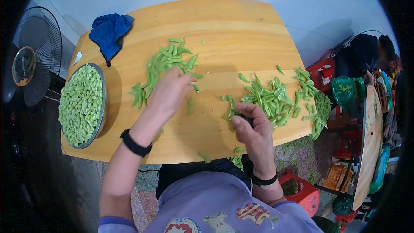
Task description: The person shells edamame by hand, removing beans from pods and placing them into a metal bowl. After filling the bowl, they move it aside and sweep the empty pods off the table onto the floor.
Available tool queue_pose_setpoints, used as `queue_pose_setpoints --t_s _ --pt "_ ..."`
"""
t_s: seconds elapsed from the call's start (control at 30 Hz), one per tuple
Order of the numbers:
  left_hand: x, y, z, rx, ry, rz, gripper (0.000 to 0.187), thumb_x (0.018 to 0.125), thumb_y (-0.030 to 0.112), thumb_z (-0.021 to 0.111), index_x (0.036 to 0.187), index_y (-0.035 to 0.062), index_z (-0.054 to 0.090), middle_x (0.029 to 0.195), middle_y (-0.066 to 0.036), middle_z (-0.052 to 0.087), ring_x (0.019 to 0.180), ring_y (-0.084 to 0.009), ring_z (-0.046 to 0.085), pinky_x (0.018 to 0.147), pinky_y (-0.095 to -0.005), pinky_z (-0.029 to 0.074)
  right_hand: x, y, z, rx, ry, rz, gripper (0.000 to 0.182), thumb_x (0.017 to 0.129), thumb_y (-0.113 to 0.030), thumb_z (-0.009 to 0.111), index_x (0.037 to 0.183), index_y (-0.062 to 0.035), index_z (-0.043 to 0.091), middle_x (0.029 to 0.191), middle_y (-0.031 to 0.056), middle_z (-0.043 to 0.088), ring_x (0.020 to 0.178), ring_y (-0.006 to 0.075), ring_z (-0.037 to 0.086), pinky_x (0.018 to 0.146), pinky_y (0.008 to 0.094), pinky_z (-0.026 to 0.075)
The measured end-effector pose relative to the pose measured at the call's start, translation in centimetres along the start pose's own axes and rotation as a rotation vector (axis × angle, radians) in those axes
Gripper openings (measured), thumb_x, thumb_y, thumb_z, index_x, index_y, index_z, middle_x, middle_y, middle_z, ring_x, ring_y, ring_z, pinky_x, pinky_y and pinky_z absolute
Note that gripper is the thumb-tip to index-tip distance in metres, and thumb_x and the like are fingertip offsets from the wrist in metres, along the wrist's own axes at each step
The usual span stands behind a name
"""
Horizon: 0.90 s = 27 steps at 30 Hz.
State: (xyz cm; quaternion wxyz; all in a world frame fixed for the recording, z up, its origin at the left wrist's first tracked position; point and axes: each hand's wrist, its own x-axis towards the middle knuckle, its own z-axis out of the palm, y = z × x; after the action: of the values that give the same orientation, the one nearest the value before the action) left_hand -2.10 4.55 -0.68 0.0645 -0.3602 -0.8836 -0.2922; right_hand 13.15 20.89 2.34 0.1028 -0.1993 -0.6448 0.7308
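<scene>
My left hand (170, 90) is over the near edge of a pile of green bean pods (170, 56), its fingers smeared by motion. A blurred pod (190, 105) is just right of it. My right hand (256, 129) is at the left side of a second pile of pods (271, 97), thumb and forefinger curved apart with something dark between them. Another blurred pod (204, 156) shows at the table's front edge. At the far left, a round metal bowl (103, 99) is heaped with shelled green beans (79, 105). Both wrists wear black bands.
A blue cloth (111, 32) lies at the back left of the wooden table (224, 26). Left of the table stands a fan (36, 56). On the right are a red stool (302, 192), a second table (370, 146), a green plastic bag (345, 90) and a person (360, 56).
</scene>
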Motion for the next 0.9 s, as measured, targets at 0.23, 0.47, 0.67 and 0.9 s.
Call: queue_pose_setpoints --t_s 0.23,0.47,0.67,0.9 --pt "0.6 -0.6 0.7 0.005 -0.122 -0.013 0.01 0.074 0.006 0.061 0.077 0.0021 0.052 0.074 -0.01 0.054 0.06 -0.0214 0.053 0.051 -0.028 0.041 -0.6 0.8 -0.8 -0.192 -0.273 -0.012 0.02 0.081 -0.013 0.062 0.094 -0.0008 0.052 0.071 -0.003 0.049 0.063 0.0037 0.043 0.054 0.0179 0.036" --pt "-3.4 7.2 -3.3 -1.117 -0.123 -0.624 0.004 0.084 0.005 0.052 0.083 0.0021 0.054 0.072 -0.005 0.059 0.046 -0.0002 0.038 0.039 -0.0138 0.028 -0.7 0.2 -0.6 0.142 -0.339 -0.08 0.017 0.084 -0.012 0.058 0.095 -0.0012 0.051 0.08 -0.0017 0.05 0.068 0.0039 0.043 0.058 0.0181 0.036" --pt "-5.5 10.1 -3.2 -1.014 -0.19 -0.504 0.005 0.083 0.006 0.056 0.082 0.0014 0.058 0.07 0.003 0.056 0.057 -0.0024 0.046 0.051 -0.0174 0.036 -1.3 -0.1 -1.3 0.141 -0.419 -0.07 0.016 0.084 -0.01 0.056 0.096 -0.0009 0.052 0.078 -0.0007 0.051 0.067 0.0056 0.044 0.059 0.0191 0.038" --pt "-5.8 10.5 -3.0 -0.851 -0.101 -0.288 0.003 0.082 0.003 0.055 0.082 -0.0004 0.056 0.07 -0.002 0.059 0.061 -0.0056 0.052 0.055 -0.0185 0.041 -2.1 -0.8 -1.6 -0.071 -0.374 -0.278 0.015 0.079 -0.006 0.06 0.091 0.0013 0.054 0.08 0.0064 0.056 0.071 0.0128 0.052 0.062 0.0234 0.041"
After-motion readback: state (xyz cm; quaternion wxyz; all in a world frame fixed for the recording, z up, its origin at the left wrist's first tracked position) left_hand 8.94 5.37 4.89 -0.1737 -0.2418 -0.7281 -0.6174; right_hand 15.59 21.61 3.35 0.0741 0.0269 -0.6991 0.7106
